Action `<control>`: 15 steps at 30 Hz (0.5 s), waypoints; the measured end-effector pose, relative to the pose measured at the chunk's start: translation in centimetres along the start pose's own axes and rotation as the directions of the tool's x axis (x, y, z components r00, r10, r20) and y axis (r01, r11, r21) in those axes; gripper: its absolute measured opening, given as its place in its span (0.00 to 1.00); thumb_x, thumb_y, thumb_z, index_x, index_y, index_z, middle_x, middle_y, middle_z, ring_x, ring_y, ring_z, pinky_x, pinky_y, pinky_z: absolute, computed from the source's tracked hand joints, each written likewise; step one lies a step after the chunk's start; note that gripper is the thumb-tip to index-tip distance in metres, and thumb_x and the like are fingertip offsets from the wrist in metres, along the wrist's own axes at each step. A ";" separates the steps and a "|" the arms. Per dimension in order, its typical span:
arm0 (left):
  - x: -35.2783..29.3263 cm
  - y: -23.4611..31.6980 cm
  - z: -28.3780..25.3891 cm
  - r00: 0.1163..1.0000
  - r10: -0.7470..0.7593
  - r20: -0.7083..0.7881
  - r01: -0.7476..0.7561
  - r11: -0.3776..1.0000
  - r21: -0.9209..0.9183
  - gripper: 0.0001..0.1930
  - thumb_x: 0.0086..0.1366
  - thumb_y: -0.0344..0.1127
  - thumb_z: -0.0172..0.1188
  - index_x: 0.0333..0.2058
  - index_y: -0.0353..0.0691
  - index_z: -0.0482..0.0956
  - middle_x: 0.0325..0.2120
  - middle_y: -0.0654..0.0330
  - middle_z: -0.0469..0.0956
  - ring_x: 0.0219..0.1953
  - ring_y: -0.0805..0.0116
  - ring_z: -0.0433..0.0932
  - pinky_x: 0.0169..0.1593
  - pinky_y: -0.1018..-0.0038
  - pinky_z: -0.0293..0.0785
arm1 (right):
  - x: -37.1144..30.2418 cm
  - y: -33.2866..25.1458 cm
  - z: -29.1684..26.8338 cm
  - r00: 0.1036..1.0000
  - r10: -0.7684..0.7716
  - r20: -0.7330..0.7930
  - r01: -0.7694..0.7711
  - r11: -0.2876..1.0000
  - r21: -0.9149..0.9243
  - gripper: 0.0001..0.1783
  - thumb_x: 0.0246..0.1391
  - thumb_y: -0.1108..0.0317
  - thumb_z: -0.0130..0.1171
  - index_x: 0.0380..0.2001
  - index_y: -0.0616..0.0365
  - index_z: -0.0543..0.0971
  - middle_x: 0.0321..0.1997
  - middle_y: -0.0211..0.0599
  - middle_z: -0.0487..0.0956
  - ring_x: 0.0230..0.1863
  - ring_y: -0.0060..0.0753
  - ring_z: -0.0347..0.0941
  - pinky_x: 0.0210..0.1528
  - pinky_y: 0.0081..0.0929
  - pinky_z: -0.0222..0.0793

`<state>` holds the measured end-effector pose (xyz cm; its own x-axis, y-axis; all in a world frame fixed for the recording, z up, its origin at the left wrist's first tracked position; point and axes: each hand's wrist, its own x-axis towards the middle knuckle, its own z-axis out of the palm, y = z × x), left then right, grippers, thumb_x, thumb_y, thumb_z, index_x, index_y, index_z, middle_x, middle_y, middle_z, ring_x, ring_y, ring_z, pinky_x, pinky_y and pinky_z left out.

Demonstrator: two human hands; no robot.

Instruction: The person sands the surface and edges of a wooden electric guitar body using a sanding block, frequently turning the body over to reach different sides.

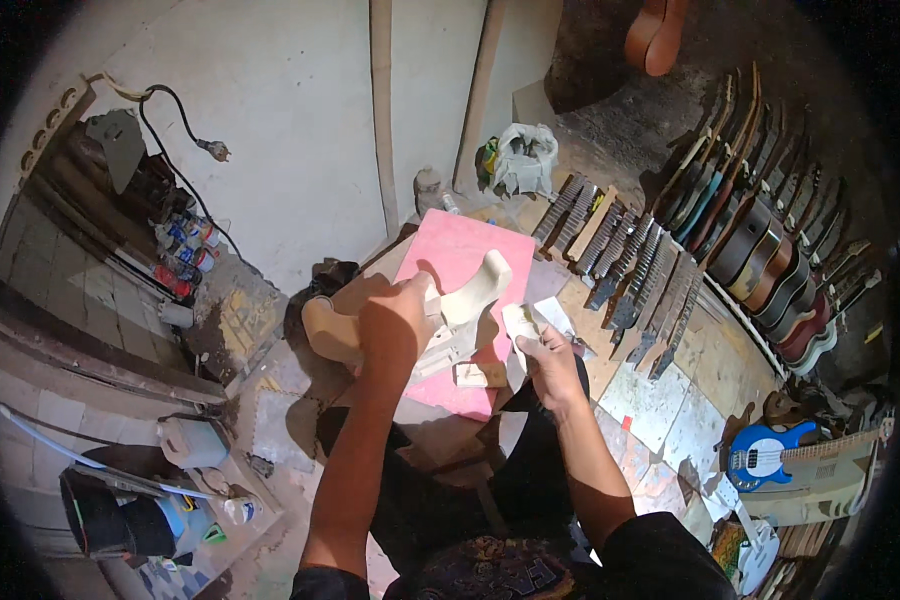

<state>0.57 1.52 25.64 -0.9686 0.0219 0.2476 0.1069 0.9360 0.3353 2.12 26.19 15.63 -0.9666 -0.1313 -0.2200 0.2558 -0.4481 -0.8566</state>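
A pale, unpainted wooden piece with curved horns [478, 292], shaped like a small guitar body, lies over a pink board [460, 240] in front of me. My left hand [398, 312] is closed on its left part, the fingers bent over the edge. Beside it, my right hand [552, 368] pinches a thin, pale, sheet-like piece [519, 325] between thumb and fingers; its exact kind cannot be made out. A small wooden block [480, 375] sits on the pink board between my hands.
Several dark guitar necks [620, 255] lie in a row at the right. Behind them stands a rack of guitars [760, 245]. A blue guitar [770, 455] is at lower right, a white plastic bag [525, 158] by the wall, and a black bucket [95, 510] at lower left.
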 end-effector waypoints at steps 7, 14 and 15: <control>-1.0 0.5 -0.1 0.995 -0.090 0.042 0.092 0.995 -0.046 0.18 0.52 0.33 0.73 0.41 0.38 0.80 0.36 0.46 0.83 0.42 0.43 0.83 0.44 0.54 0.79 | -2.0 -1.6 1.8 0.955 0.278 0.107 -0.282 0.959 0.022 0.20 0.64 0.69 0.57 0.58 0.59 0.73 0.44 0.36 0.84 0.43 0.28 0.80 0.52 0.28 0.76; -1.3 1.4 -0.3 0.994 -0.090 0.057 0.092 0.995 -0.035 0.18 0.52 0.33 0.73 0.42 0.39 0.80 0.35 0.46 0.83 0.42 0.43 0.83 0.43 0.54 0.79 | -2.4 -0.5 1.8 0.981 0.176 0.077 -0.151 0.954 -0.259 0.16 0.67 0.65 0.52 0.54 0.59 0.76 0.36 0.36 0.85 0.34 0.27 0.81 0.36 0.22 0.73; -1.3 1.3 -0.5 0.994 -0.090 0.067 0.092 0.995 -0.033 0.18 0.52 0.33 0.73 0.42 0.39 0.80 0.35 0.47 0.83 0.41 0.43 0.83 0.43 0.54 0.79 | -2.4 -0.9 1.9 0.985 0.152 0.085 -0.126 0.959 -0.253 0.15 0.68 0.66 0.51 0.54 0.59 0.76 0.35 0.36 0.84 0.34 0.26 0.80 0.36 0.22 0.73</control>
<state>2.06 2.54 26.19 -0.9871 -0.0389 0.1551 0.0244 0.9219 0.3866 4.25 25.18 17.83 -0.9117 -0.2726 -0.3073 0.3640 -0.1893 -0.9120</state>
